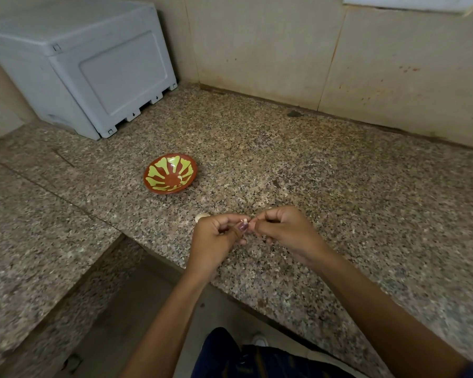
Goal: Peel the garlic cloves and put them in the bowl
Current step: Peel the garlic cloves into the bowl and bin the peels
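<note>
Granite surface (325, 186) carries the red-and-yellow bowl (170, 173), and nearer me than that bowl my left hand (216, 236) and right hand (284, 230) both pinch one garlic clove (245, 221), presumably to strip its skin.

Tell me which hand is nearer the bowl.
Left. The left hand is just right of and nearer the camera than the bowl; the right hand is farther right.

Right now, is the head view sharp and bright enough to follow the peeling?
Head view: dim, even light, no glare; wide-angle bend at the edges; the garlic clove between the left hand and right hand is tiny and soft; the bowl reads clearly.
</note>
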